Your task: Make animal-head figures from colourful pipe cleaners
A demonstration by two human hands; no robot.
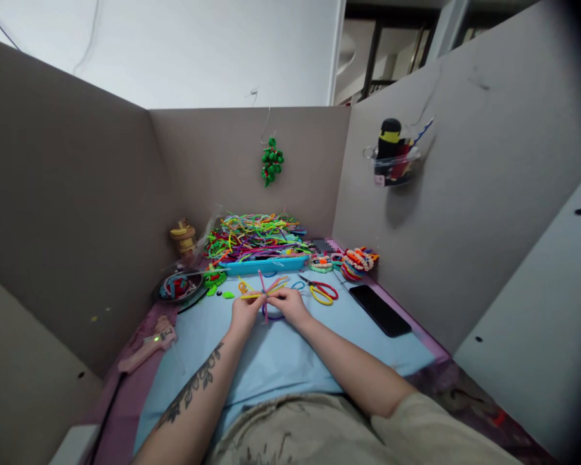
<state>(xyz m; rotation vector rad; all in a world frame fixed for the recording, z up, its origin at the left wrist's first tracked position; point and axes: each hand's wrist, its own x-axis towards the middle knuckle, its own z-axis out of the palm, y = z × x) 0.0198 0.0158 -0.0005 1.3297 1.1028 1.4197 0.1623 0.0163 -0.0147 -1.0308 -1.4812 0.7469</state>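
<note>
My left hand [246, 312] and my right hand [290, 306] meet above the blue cloth, thumbs and fingers pinched together. Between them they grip a crossed bundle of pipe cleaners [261, 281], with pink, yellow and orange ends sticking out in several directions. The fingertips cover the middle where the stems cross. Just beneath the hands is a purple ring-like edge around something pale [274, 312], partly hidden. Right of my right hand lie scissors [323, 293] with red and yellow handles. Small green pieces [228, 295] rest to the left.
A blue tray [266, 265] heaped with coloured pipe cleaners stands at the back. A pink glue gun [150, 345] and a dark bowl [179, 297] are on the left. A black phone [380, 311] lies right, near a colourful fuzzy figure [356, 263]. Grey panels [252, 168] enclose the table.
</note>
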